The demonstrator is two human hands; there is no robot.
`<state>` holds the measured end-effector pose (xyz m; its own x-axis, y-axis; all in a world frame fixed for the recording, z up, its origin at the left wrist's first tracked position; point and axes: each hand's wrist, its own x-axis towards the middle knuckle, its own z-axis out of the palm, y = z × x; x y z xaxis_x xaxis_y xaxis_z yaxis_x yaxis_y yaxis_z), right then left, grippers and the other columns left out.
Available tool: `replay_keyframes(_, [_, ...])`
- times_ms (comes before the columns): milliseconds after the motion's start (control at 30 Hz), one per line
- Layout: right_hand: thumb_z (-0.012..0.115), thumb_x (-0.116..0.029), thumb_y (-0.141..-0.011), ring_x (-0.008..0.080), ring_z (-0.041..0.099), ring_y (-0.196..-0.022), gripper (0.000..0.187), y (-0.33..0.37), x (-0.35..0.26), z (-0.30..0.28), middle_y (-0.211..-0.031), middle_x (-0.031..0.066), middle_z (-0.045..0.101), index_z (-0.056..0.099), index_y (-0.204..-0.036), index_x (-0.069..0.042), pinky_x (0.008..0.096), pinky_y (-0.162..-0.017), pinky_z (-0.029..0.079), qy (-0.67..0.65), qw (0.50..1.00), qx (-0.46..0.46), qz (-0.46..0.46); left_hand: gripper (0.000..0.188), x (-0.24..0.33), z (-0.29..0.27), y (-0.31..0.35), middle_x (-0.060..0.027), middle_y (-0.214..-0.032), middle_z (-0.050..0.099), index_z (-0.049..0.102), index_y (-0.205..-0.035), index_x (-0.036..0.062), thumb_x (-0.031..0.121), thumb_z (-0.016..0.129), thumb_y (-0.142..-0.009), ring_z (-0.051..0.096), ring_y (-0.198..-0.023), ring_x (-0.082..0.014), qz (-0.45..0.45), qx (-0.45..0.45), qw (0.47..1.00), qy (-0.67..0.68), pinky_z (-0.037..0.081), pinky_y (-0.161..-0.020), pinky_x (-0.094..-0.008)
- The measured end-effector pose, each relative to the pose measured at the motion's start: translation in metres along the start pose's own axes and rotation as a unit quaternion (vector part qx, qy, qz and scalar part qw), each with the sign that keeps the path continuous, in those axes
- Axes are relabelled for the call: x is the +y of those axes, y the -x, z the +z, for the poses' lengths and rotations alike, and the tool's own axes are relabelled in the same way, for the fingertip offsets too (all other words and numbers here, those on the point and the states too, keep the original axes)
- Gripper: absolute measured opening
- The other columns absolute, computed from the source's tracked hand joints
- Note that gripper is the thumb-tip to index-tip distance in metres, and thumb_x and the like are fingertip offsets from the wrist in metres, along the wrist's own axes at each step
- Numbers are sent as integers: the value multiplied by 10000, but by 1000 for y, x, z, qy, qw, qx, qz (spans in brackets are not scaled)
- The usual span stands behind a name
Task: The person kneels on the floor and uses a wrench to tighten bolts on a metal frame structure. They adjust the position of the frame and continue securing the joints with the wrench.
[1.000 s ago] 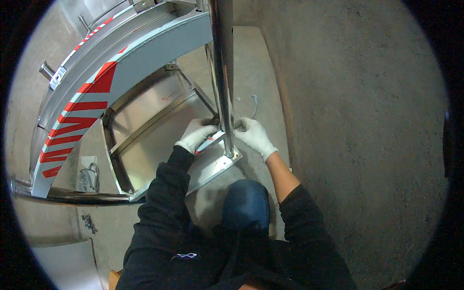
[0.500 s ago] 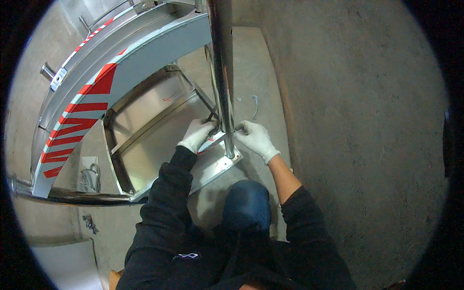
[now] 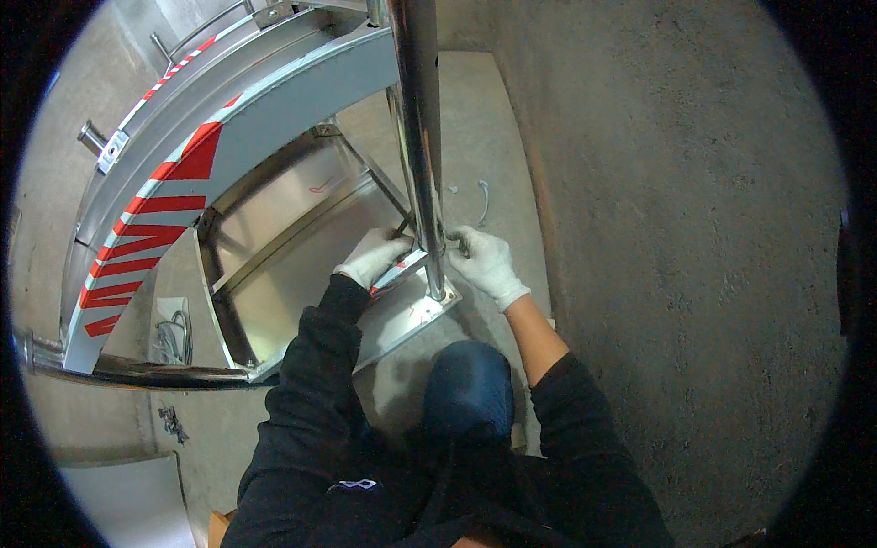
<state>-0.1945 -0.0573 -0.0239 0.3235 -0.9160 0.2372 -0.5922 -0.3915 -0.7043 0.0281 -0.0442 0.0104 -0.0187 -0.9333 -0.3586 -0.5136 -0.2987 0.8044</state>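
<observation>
An upright shiny metal post [image 3: 422,155] runs down to a metal plate [image 3: 411,312] low in front of me. To its left is my left hand [image 3: 373,258], in a white glove, its fingers curled in at the post beside a red-and-white striped strip [image 3: 391,277]. Across the post, my right hand [image 3: 487,268], also gloved in white, has thumb and fingers pinched together close against the metal. Whatever either set of fingertips holds is too small or hidden to make out. Behind my left hand lies a framed metal panel [image 3: 301,247] with a crossbar.
A curved metal rim [image 3: 301,82] with red-and-white striping arches over the upper left, joined to a horizontal tube [image 3: 155,372]. A rough concrete wall [image 3: 676,274] rises on the right. Coiled cable [image 3: 171,340] and a white scrap [image 3: 483,201] lie on the floor.
Hardly anything differs: the view has shifted slightly. Both hands stay at the post, with only a small movement of the right fingers.
</observation>
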Motion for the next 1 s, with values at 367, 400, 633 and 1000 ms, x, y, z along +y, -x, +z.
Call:
replay_keyframes(367, [639, -294, -768, 350, 679, -862, 319, -7, -2, 3, -894, 187, 696, 679, -999, -78, 426, -779, 523, -66, 994, -56, 61, 336, 3, 6, 10, -129, -777, 671, 664, -956, -91, 230, 603, -878, 648, -670, -175, 19, 32, 982, 186, 495, -574, -297])
replay_keyframes(400, [635, -292, -770, 347, 680, -862, 310, -7, -5, 1, -896, 189, 695, 679, -992, -81, 427, -780, 523, -58, 995, -57, 61, 315, 5, 5, 12, -121, -778, 672, 660, -957, -91, 208, 606, -875, 646, -659, -170, 31, 24, 985, 169, 496, -558, -292])
replay_keyframes(633, [621, -293, -777, 329, 684, -884, 292, -1, 2, 3, -907, 167, 702, 686, -993, -108, 425, -786, 525, -46, 998, -25, 35, 364, 17, 9, 12, -110, -718, 658, 660, -921, -82, 279, 608, -912, 620, -529, -179, -26, 33, 993, 106, 495, -487, -317])
replay_keyframes(1000, [634, -284, -769, 334, 679, -860, 295, -7, 4, 1, -899, 167, 698, 687, -983, -87, 405, -770, 521, -114, 989, -68, 62, 275, 1, 6, 8, -92, -781, 667, 679, -950, -52, 205, 634, -860, 620, -589, -155, 15, 1, 982, 189, 497, -537, -287])
